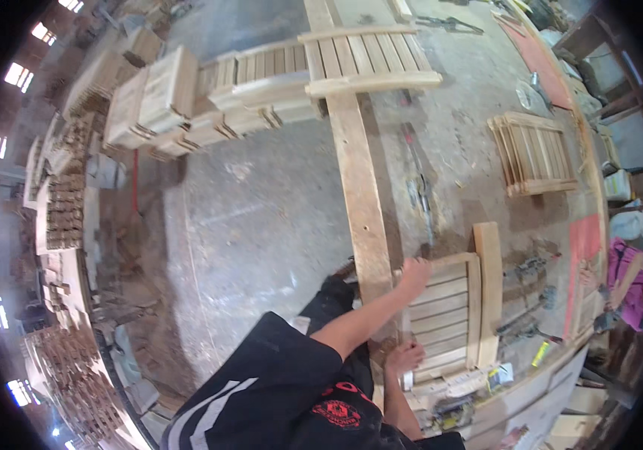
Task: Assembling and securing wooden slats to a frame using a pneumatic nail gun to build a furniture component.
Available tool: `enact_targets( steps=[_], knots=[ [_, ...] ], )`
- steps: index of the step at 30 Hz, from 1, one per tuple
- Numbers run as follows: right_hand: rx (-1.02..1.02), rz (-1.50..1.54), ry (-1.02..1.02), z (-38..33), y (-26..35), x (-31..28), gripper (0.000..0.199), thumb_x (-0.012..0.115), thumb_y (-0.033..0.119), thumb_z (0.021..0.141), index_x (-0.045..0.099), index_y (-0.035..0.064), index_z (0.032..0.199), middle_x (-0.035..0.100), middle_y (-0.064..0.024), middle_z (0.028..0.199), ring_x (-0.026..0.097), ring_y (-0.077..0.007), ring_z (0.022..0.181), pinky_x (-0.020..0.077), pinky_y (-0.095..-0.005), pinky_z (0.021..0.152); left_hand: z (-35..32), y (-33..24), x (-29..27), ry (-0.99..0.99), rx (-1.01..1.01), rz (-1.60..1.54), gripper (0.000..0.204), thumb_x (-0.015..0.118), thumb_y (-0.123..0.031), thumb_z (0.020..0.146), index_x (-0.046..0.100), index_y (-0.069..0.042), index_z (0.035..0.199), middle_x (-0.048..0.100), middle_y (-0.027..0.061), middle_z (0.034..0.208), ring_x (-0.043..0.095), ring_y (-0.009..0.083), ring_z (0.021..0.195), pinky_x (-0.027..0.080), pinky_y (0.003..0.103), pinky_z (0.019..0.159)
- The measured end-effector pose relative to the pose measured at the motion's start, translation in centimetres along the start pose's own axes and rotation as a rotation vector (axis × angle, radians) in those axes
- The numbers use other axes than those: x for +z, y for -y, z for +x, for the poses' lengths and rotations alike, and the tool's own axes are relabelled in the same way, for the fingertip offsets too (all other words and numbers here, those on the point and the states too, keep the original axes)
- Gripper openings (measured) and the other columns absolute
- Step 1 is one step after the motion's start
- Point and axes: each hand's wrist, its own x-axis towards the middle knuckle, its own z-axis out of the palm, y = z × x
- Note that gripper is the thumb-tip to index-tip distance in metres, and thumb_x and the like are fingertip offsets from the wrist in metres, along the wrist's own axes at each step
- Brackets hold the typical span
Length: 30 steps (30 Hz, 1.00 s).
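**A:** How were the hands placed?

**B:** The left hand (413, 271) reached out on a nearly straight arm and gripped the upper corner of a slatted wooden panel (445, 319), fingers curled over its frame. The right hand (404, 355) sat closer to the body, closed on the panel's lower edge with the elbow bent.

**A:** And the panel itself?

**B:** It lay flat on the workbench (456, 150), just beside a long plank (359, 187) running away from the person.

**A:** Anything unclear?

**B:** The right fingertips were hidden under the frame. The tools (527, 296) right of the panel were too small to name. A second slatted panel (535, 154) lay farther off, and stacked panels (156, 101) stood on the floor beyond. A person in pink (632, 274) was cut off at the edge.
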Motion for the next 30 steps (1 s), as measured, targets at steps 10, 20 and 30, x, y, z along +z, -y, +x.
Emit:
enact_targets(
  steps=[10, 20, 30],
  knots=[
    [-0.036, 0.076, -0.248, -1.3, -1.3, 2.0, 0.037, 0.044, 0.039, 0.092, 0.055, 0.006, 0.106, 0.054, -0.0182, 0.105, 0.05, -0.0401, 0.101, 0.0399, -0.0517, 0.084, -0.2, 0.2, 2.8, -0.04, -0.003, -0.091, 0.014, 0.065, -0.017, 0.076, 0.07, -0.01, 0.087, 0.068, 0.0082, 0.083, 0.067, 0.0265, 0.073, 0.046, 0.045, 0.062],
    [-0.023, 0.018, 0.027, 1.5, -1.8, 3.0, 0.029, 0.051, 0.026, 0.088, 0.056, -0.0007, 0.098, 0.058, -0.0236, 0.098, 0.054, -0.0457, 0.093, 0.0426, -0.0557, 0.074, 2.6, 2.2, 0.9, 0.284, -0.049, -0.337, 0.017, 0.068, -0.02, 0.078, 0.076, -0.012, 0.091, 0.073, 0.0065, 0.092, 0.071, 0.0272, 0.083, 0.053, 0.051, 0.066],
    [-0.349, 0.023, 0.508, 6.4, -4.7, 1.3, 0.033, 0.059, 0.028, 0.081, 0.057, -0.0055, 0.081, 0.061, -0.0244, 0.08, 0.058, -0.0425, 0.076, 0.0456, -0.0492, 0.071, 5.3, 1.6, 0.2, 0.507, -0.257, -0.395, 0.019, 0.063, -0.015, 0.081, 0.074, -0.009, 0.095, 0.072, 0.0096, 0.094, 0.069, 0.0278, 0.084, 0.049, 0.053, 0.062]
  ],
)
